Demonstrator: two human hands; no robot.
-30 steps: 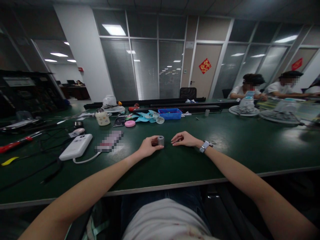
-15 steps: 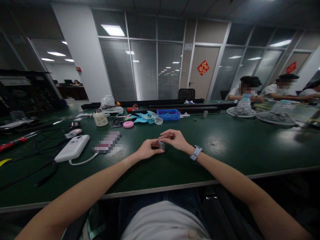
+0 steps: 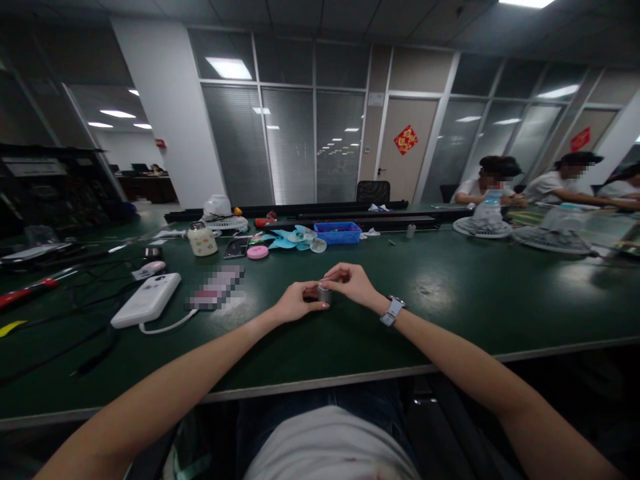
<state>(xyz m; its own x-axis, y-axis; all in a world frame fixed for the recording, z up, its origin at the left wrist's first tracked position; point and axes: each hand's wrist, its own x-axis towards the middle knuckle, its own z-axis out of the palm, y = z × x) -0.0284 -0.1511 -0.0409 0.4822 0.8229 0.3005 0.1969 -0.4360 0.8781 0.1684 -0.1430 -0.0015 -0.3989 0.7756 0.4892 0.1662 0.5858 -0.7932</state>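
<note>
A small grey metal cylinder (image 3: pixel 325 296) stands upright on the green table in front of me. My left hand (image 3: pixel 296 301) is closed round it from the left, thumb on the near side and fingers behind. At its top, my right hand (image 3: pixel 353 283) pinches the cylinder's upper end between thumb and fingertips. Whether a separate small part sits between those fingertips is too small to tell. A watch (image 3: pixel 393 310) with a pale strap is on my right wrist.
Beyond my hands lie a blue tray (image 3: pixel 337 233), light-blue fan blades (image 3: pixel 295 238) and a pink round lid (image 3: pixel 257 252). Leftward are a phone (image 3: pixel 217 287), a white power bank (image 3: pixel 147 300) and a cream flask (image 3: pixel 203 240). Another grey cylinder (image 3: pixel 411 231) stands farther back. Co-workers (image 3: pixel 487 183) sit right.
The camera view has shifted slightly, so the scene sits a little lower. Both hands keep nearly the same hold on the cylinder; the right fingers at its top have moved slightly.
</note>
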